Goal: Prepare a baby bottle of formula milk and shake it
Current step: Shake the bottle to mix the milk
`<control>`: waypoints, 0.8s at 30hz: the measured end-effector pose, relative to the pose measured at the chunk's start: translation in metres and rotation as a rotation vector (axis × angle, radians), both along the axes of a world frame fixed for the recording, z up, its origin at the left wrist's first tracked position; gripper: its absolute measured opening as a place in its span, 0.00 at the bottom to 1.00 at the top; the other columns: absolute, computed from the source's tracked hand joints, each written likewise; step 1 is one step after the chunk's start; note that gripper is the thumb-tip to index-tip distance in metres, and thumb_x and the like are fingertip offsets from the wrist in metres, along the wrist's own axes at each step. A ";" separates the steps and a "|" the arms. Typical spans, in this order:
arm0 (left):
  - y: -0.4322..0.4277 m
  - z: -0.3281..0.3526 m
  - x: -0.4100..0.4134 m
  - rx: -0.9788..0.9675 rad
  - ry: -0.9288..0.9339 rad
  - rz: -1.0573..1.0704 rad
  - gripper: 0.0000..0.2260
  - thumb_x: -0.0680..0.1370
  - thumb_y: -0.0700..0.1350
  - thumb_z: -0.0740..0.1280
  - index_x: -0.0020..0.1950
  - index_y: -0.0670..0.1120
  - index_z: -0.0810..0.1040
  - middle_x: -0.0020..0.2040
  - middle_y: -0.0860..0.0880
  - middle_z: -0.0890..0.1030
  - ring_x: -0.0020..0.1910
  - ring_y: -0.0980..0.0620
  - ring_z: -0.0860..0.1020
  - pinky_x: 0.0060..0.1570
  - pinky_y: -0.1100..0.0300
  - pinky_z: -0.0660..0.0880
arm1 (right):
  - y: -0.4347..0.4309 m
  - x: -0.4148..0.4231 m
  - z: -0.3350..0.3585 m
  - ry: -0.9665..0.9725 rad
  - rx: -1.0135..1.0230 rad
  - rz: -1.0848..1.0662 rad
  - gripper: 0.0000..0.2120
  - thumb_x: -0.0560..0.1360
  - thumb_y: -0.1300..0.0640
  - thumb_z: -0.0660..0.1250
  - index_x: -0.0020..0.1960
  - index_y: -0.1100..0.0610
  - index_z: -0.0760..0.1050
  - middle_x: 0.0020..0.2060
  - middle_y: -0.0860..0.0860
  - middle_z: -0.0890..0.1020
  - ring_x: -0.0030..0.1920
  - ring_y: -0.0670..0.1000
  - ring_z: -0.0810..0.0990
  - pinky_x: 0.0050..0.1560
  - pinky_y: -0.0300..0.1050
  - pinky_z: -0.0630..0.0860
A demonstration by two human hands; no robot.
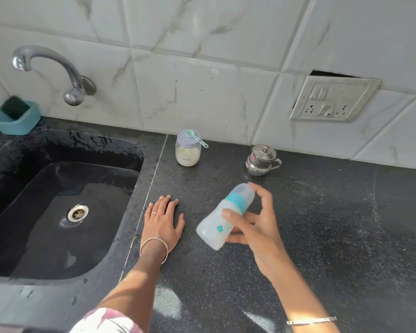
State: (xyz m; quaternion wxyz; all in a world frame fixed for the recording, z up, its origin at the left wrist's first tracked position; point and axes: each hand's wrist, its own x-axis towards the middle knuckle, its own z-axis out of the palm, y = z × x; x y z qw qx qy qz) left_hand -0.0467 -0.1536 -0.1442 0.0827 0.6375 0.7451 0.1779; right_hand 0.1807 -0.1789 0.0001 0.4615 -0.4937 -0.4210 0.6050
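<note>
- The right grip (255,227), at centre right of the frame, holds the baby bottle (211,234): the thumb curls across the front of the body and the fingers wrap round behind it, the forefinger reaching up beside the cap.
- The bottle sits near the middle of the frame, tilted, with its capped end toward the upper right and its base toward the lower left. It has a teal collar (238,203) and looks whitish inside; its outline is slightly blurred.
- The left grip (163,222) lies flat on the dark speckled desk (322,224), fingers straight and spread, holding nothing, just right of the sink's edge.
- A ring (153,213) shows on one finger, and a bangle (154,248) on that wrist.
- At the back of the desk, by the tiled wall, stands a jar of pale powder (188,156) with a teal scoop (197,138) lying on its lid.
- To the right of the jar stands a small lidded steel pot (262,159).
- The black sink (46,236) fills the left of the frame, with a tap (48,66) above it.
</note>
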 end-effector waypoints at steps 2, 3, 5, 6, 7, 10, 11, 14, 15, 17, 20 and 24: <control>0.001 0.000 0.000 -0.001 0.003 0.001 0.22 0.82 0.57 0.58 0.74 0.50 0.69 0.77 0.48 0.68 0.80 0.47 0.60 0.79 0.47 0.51 | -0.001 0.001 0.000 0.008 -0.003 -0.022 0.35 0.69 0.59 0.83 0.66 0.36 0.70 0.50 0.58 0.89 0.46 0.59 0.90 0.38 0.55 0.86; 0.000 -0.001 0.000 0.003 0.004 0.002 0.22 0.82 0.57 0.58 0.74 0.50 0.70 0.77 0.48 0.68 0.79 0.47 0.61 0.79 0.47 0.51 | 0.001 0.002 0.000 0.035 0.000 -0.074 0.35 0.71 0.59 0.82 0.67 0.37 0.69 0.50 0.57 0.89 0.46 0.58 0.90 0.39 0.55 0.86; 0.000 -0.002 0.001 0.011 -0.001 0.001 0.22 0.82 0.56 0.60 0.73 0.49 0.71 0.76 0.47 0.69 0.79 0.46 0.62 0.79 0.46 0.52 | 0.005 0.006 0.000 0.055 0.011 -0.143 0.33 0.74 0.60 0.79 0.68 0.37 0.67 0.50 0.56 0.89 0.46 0.57 0.89 0.40 0.54 0.86; 0.000 -0.003 0.001 0.017 -0.002 0.003 0.22 0.82 0.56 0.60 0.73 0.49 0.72 0.76 0.47 0.70 0.79 0.46 0.62 0.79 0.46 0.52 | 0.006 0.007 0.002 0.047 0.011 -0.123 0.33 0.73 0.60 0.80 0.68 0.37 0.67 0.50 0.56 0.88 0.46 0.58 0.89 0.39 0.54 0.86; 0.001 -0.003 0.000 0.020 -0.002 0.004 0.22 0.82 0.56 0.61 0.73 0.49 0.72 0.76 0.47 0.70 0.79 0.46 0.62 0.79 0.46 0.52 | 0.006 0.007 0.003 0.031 0.000 -0.064 0.34 0.71 0.59 0.81 0.67 0.37 0.68 0.51 0.57 0.88 0.46 0.59 0.89 0.39 0.55 0.86; 0.001 -0.004 0.001 0.025 -0.005 0.004 0.21 0.81 0.56 0.62 0.72 0.49 0.72 0.75 0.47 0.71 0.78 0.46 0.63 0.79 0.46 0.54 | 0.004 0.007 0.006 -0.001 -0.014 0.033 0.36 0.67 0.55 0.85 0.67 0.37 0.70 0.50 0.60 0.88 0.45 0.60 0.89 0.38 0.55 0.86; 0.001 -0.004 0.001 0.031 -0.005 0.006 0.21 0.81 0.55 0.62 0.72 0.49 0.73 0.75 0.46 0.71 0.78 0.46 0.64 0.78 0.45 0.54 | 0.006 0.007 0.007 0.014 -0.001 -0.014 0.35 0.69 0.56 0.83 0.67 0.37 0.69 0.50 0.58 0.89 0.44 0.58 0.89 0.38 0.54 0.86; 0.000 -0.004 0.001 0.032 -0.001 0.010 0.21 0.81 0.55 0.62 0.72 0.48 0.73 0.75 0.47 0.71 0.78 0.46 0.64 0.78 0.46 0.54 | 0.010 0.007 0.007 0.052 0.024 -0.103 0.31 0.75 0.59 0.78 0.67 0.39 0.66 0.49 0.54 0.89 0.43 0.56 0.89 0.39 0.52 0.86; 0.000 -0.004 0.001 0.028 -0.001 0.009 0.21 0.81 0.55 0.62 0.72 0.49 0.73 0.75 0.47 0.71 0.78 0.46 0.63 0.79 0.46 0.53 | 0.010 0.006 0.007 0.036 0.018 -0.058 0.31 0.73 0.58 0.80 0.66 0.38 0.67 0.50 0.55 0.89 0.44 0.57 0.89 0.39 0.53 0.86; 0.001 -0.003 0.000 0.013 -0.005 0.004 0.22 0.82 0.56 0.61 0.73 0.49 0.72 0.76 0.47 0.69 0.79 0.47 0.62 0.79 0.47 0.52 | 0.005 0.003 0.007 -0.014 -0.015 0.058 0.35 0.66 0.54 0.84 0.65 0.36 0.70 0.51 0.59 0.88 0.45 0.60 0.89 0.39 0.55 0.86; 0.001 -0.002 0.001 0.014 -0.010 0.000 0.22 0.82 0.56 0.60 0.73 0.49 0.71 0.77 0.47 0.69 0.79 0.47 0.61 0.79 0.47 0.51 | 0.004 0.002 0.006 0.016 -0.003 -0.028 0.37 0.67 0.54 0.84 0.67 0.37 0.69 0.50 0.58 0.88 0.45 0.59 0.89 0.39 0.55 0.86; 0.001 -0.001 0.000 0.012 0.000 0.000 0.22 0.82 0.57 0.59 0.74 0.50 0.70 0.77 0.48 0.68 0.79 0.47 0.60 0.79 0.47 0.51 | 0.006 0.005 0.006 0.026 0.014 -0.055 0.33 0.73 0.57 0.81 0.68 0.38 0.67 0.50 0.55 0.89 0.45 0.58 0.89 0.38 0.54 0.86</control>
